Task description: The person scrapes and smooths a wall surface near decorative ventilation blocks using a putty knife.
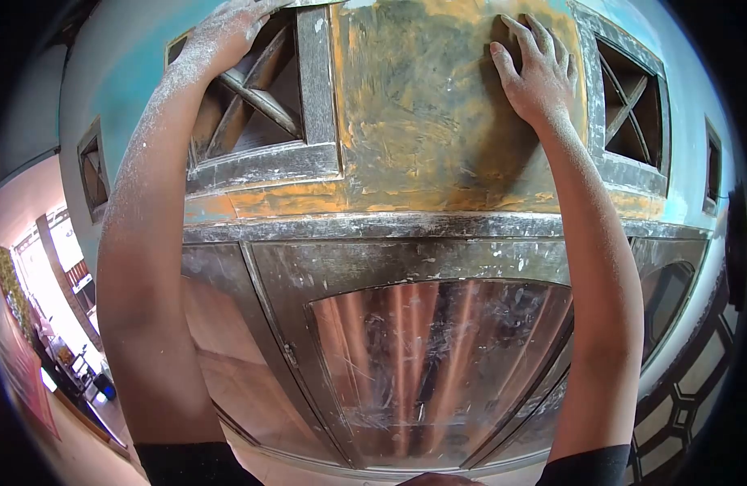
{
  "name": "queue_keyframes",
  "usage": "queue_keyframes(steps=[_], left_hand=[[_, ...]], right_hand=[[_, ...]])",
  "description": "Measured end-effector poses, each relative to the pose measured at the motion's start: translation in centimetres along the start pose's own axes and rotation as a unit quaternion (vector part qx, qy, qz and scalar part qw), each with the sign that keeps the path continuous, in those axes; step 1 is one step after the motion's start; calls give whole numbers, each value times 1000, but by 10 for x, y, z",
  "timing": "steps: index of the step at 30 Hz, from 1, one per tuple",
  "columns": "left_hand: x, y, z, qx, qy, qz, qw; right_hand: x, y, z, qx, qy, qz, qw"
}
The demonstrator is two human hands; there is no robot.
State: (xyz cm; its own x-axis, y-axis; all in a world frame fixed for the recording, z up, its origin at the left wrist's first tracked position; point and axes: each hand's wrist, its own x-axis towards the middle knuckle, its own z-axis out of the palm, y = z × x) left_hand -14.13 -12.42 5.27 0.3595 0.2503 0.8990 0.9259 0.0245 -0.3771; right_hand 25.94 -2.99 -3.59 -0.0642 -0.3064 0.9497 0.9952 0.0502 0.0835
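Note:
My right hand (542, 77) lies with spread fingers against the patchy yellow and grey-green wall panel (414, 105), near the panel's right edge. It holds nothing. At the top edge of the view is my left hand (242, 20), partly cut off, above the left vent opening with its crossed wooden bars (264, 105). Its fingers look closed together beside the top of the worn vent frame (315, 81); what they grip, if anything, is hidden. White dust coats both hands and forearms, most thickly on the left.
Below runs a scuffed wooden ledge (373, 225) over a door with an arched glass pane (438, 356) and pinkish curtain folds behind it. A second crossed vent (632, 101) is at right. Far left, a bright opening (61, 251) shows outdoors.

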Motion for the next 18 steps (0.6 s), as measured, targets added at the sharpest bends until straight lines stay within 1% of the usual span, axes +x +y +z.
queue_keyframes(steps=[3, 5, 6, 7, 8, 9, 11, 14, 18], left_hand=[[-6, 0, 1, 6, -19, 14, 1000], [-10, 10, -8, 15, -48, -54, 997], [-8, -4, 5, 16, -48, -55, 997], [-3, -31, 31, 75, 24, -24, 997], [0, -46, 45, 133, 94, 7, 987], [0, -43, 42, 133, 96, 6, 986], [1, -33, 36, 163, 81, -42, 982], [4, -32, 37, 125, 85, -32, 988], [7, -20, 28, 154, 64, -29, 986]], right_hand=[[0, -1, -1, -8, -2, -1, 1000], [1, 0, -1, -4, -4, -6, 1000], [1, 0, -1, -3, -3, -6, 1000], [2, 0, -1, -4, -10, -2, 1000], [2, -1, -2, -5, -17, 2, 1000], [1, -2, -2, -5, -15, 1, 1000], [0, -4, -1, -25, -7, 12, 1000], [1, -3, -1, -3, -19, 14, 1000], [0, -3, -1, -20, -7, 11, 1000]])
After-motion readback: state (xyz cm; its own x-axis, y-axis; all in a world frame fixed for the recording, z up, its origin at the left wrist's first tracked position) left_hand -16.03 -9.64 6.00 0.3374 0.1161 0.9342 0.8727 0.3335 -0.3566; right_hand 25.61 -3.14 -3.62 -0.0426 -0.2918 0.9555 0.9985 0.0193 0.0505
